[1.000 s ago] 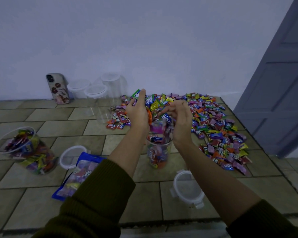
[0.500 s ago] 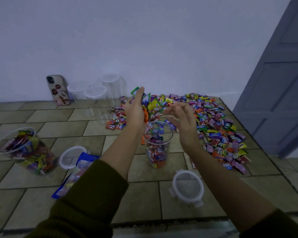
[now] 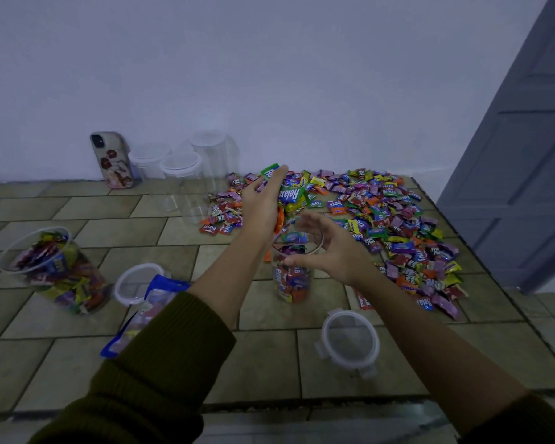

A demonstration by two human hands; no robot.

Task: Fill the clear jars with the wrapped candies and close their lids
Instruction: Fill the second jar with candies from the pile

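A clear jar (image 3: 291, 278), about half full of wrapped candies, stands upright on the tiled floor in the middle. My left hand (image 3: 261, 206) hovers above and behind its left rim, cupping a handful of wrapped candies (image 3: 290, 194) against the palm. My right hand (image 3: 329, 249) is at the jar's right rim with fingers and thumb spread and nothing in it; I cannot tell whether it touches the rim. The jar's round lid (image 3: 350, 342) lies flat in front of it. A wide pile of loose candies (image 3: 401, 225) covers the floor behind and to the right.
A candy-filled open jar (image 3: 56, 272) leans at the left, with a lid (image 3: 135, 283) and a blue candy bag (image 3: 149, 310) beside it. Empty lidded jars (image 3: 180, 165) and a phone (image 3: 111, 160) stand against the back wall. A grey door (image 3: 526, 161) closes the right side.
Both hands were dropping candies into the middle jar. My right hand has since emptied, opened and dropped to the jar's rim; my left hand still holds candies, a little farther back.
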